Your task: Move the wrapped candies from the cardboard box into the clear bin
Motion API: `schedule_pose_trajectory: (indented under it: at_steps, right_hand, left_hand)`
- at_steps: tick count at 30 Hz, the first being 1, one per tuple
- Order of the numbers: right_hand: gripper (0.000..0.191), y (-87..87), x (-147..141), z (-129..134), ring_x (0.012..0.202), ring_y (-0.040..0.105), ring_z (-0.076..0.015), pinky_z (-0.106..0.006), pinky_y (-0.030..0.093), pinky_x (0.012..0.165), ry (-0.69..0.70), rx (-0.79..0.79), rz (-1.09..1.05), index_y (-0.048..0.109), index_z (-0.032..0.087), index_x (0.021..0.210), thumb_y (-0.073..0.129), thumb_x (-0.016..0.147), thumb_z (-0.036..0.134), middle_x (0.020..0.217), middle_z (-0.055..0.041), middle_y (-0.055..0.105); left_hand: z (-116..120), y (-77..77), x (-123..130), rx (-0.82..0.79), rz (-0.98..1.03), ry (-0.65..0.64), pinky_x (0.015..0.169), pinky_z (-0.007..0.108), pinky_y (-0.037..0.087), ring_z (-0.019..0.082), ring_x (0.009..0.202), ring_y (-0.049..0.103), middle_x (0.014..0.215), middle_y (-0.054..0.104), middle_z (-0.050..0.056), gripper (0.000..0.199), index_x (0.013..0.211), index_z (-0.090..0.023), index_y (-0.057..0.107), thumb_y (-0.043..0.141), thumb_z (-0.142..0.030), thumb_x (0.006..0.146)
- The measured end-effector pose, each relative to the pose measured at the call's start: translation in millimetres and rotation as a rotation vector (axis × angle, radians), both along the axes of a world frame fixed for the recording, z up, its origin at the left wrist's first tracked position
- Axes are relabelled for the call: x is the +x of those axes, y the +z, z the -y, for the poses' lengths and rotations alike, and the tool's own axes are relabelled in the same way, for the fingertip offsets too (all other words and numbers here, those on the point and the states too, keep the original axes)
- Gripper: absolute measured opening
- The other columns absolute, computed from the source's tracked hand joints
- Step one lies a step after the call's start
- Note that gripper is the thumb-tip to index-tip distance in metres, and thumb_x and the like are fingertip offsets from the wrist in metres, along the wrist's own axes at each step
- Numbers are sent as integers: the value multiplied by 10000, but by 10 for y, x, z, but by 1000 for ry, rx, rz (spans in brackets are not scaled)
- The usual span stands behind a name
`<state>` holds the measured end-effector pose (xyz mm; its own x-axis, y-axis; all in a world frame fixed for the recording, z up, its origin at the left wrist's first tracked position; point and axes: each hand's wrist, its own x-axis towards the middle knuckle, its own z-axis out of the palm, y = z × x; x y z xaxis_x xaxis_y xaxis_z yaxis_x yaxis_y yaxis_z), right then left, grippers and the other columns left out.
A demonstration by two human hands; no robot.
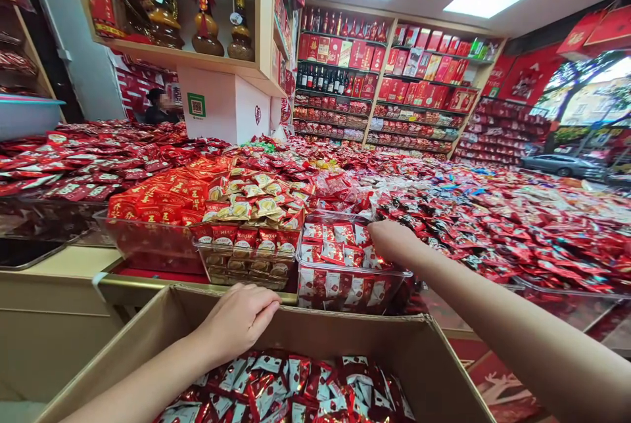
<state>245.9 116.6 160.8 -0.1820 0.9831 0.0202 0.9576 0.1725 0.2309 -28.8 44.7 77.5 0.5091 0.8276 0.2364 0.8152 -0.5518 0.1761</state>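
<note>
My left hand (245,316) lies over the far rim of an open cardboard box (315,326), its fingers curled round the edge. Loose red and white wrapped snack packets (290,387) fill the bottom of this box. My right hand (392,240) reaches to the right side of a clear plastic bin (352,272), its fingers turned down and hidden from me. Rows of similar red and white packets (332,251) lie in that bin. Whether the right hand holds a packet does not show.
Left of that bin stand a bin of durian packets (246,265) and a bin of orange-red packets (152,239). Heaped red packets (522,232) spread far to the right. A wooden cabinet (197,58) overhangs at upper left. A person (162,106) is behind it.
</note>
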Motion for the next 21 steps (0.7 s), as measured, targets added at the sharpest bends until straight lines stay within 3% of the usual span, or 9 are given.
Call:
schedule_pose_trajectory:
  at_steps: [4, 11, 13, 16, 18, 20, 21]
  right_hand:
    - [288, -6, -42, 68, 805, 580, -219, -271, 422, 601, 29, 29, 33, 588, 133, 868, 343, 730, 72, 893, -145, 600]
    - [217, -108, -53, 48, 788, 586, -201, -254, 418, 605, 61, -47, 55, 613, 139, 809, 411, 732, 120, 826, -134, 619]
    - [208, -61, -62, 82, 761, 587, -209, -260, 407, 575, 66, -18, 37, 612, 143, 777, 408, 737, 135, 811, -131, 621]
    - [205, 111, -175, 322, 692, 577, -201, -261, 381, 540, 86, 154, -59, 596, 151, 743, 399, 761, 205, 767, -118, 613]
    - [225, 159, -342, 608, 636, 558, -169, -250, 369, 534, 201, 212, -187, 585, 165, 713, 391, 776, 261, 709, -91, 601]
    - [234, 11, -555, 917, 569, 531, -135, -234, 367, 512, 437, 45, -344, 577, 187, 656, 411, 770, 307, 640, -47, 589]
    - [208, -156, -662, 1053, 580, 531, -124, -221, 373, 511, 569, -101, -419, 581, 198, 672, 427, 766, 302, 665, -31, 596]
  left_hand:
    - [-16, -24, -2, 24, 4, -13, 668, 275, 337, 158, 736, 539, 757, 620, 4, 319, 876, -246, 581, 273, -322, 844]
    - [3, -7, 17, 46, -18, -10, 646, 272, 317, 156, 710, 534, 737, 617, 5, 315, 836, -227, 580, 273, -300, 843]
    - [20, 0, 21, 45, -22, -11, 636, 273, 311, 157, 701, 534, 740, 619, 5, 309, 826, -222, 578, 277, -289, 842]
    - [35, -3, 25, 34, -11, -12, 633, 276, 306, 158, 700, 535, 740, 621, 5, 295, 821, -219, 579, 289, -273, 838]
    - [39, -10, 34, 29, 8, -8, 636, 279, 304, 157, 703, 534, 739, 622, 7, 287, 819, -217, 581, 299, -266, 834]
    - [46, -13, 53, 23, 23, 7, 642, 281, 302, 159, 716, 536, 741, 624, 8, 282, 816, -219, 583, 304, -259, 832]
    - [52, -12, 65, 20, 25, 19, 645, 282, 301, 160, 724, 537, 743, 624, 7, 280, 811, -221, 582, 305, -257, 832]
